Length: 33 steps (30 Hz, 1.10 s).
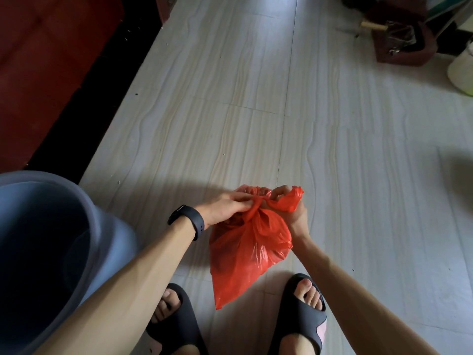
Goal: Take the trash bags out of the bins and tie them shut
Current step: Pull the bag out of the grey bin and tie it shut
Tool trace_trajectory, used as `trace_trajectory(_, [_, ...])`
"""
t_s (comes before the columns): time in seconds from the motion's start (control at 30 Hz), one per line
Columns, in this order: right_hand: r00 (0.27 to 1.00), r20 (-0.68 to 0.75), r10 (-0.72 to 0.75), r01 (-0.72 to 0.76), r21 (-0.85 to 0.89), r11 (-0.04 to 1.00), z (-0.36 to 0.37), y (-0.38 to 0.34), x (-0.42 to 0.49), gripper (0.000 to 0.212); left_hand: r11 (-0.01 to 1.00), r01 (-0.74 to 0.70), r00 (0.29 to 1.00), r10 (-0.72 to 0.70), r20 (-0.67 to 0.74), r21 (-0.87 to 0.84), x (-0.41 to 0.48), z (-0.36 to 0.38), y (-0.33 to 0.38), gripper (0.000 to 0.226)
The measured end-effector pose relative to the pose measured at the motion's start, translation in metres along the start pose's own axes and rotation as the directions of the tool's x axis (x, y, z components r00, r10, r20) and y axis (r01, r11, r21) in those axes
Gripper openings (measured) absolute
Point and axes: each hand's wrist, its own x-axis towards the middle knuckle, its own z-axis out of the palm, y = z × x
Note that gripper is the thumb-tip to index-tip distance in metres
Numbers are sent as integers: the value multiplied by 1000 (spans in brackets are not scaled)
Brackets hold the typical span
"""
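Most of the view is pale streaked floor (256, 98), running from 6 o'clock up to 12. A red wooden panel (51, 60) fills the corner at 10 o'clock, with a dark strip along its foot.

At 8 o'clock stands a grey-blue bin (107, 239). Its mouth faces up and its inside lies in deep shadow, so whatever it holds cannot be told.

Just below centre, at 6 o'clock, a red plastic bag (245, 257) hangs between the person's two forearms, apart from the bin and to its right. Its neck is gathered and twisted into a rope at the top. The body hangs slack and thin, its lower corner dangling between the feet; its contents are hidden by the plastic.

Black sandals sit at the bottom edge, the left sandal (176, 326) at 7 o'clock and the right sandal (304, 316) at 5.

At 1 o'clock a dark red box (401, 47) holds crumpled clear plastic, and a pale tub (460, 67) stands beside it at 2 o'clock.

The left grip (225, 208) is closed, fingers pinching the twisted neck from the left. The right grip (294, 213) is curled tight round a loose tail of the bag that sticks out to the right.

A black wristband (189, 221) circles the left wrist.
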Motion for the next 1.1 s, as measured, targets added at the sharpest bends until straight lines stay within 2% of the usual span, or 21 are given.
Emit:
trace_trajectory(0.17, [999, 45, -8, 6, 35, 999, -3, -1, 0, 25, 998, 57, 998, -57, -3, -2, -1, -3, 3, 27])
trace_trajectory(0.33, [997, 69, 14, -14, -8, 1000, -4, -3, 2, 21, 998, 20, 999, -23, -44, -66, 2, -1, -2, 3])
trace_trajectory(0.53, [987, 159, 29, -36, 40, 999, -6, -14, 11, 27, 985, -76, 980, 45, -193, -157, 4, 1, -1, 14])
trace_trajectory(0.67, [972, 210, 109, -144, 157, 977, -7, -23, 10, 22, 975, -127, 939, 58, -340, -183, 5, -6, -5, 16])
trace_trajectory(0.77, [975, 170, 142, -167, 139, 976, -1, -21, 8, 31, 986, -129, 921, 79, -382, -106, 5, -10, -7, 18])
trace_trajectory(0.9, [976, 180, 119, -162, 245, 956, 4, -28, 3, 21, 989, -134, 905, 147, -399, 59, 5, -4, -1, 21])
trace_trajectory(1.0, [969, 209, 129, -201, 372, 906, 4, -32, 3, 18, 959, -205, 866, 271, -419, 196, 6, -9, 2, 21])
trace_trajectory(1.1, [960, 180, 215, -273, 415, 868, 6, -31, 5, 18, 911, -239, 841, 367, -398, 336, 1, -18, 3, 19])
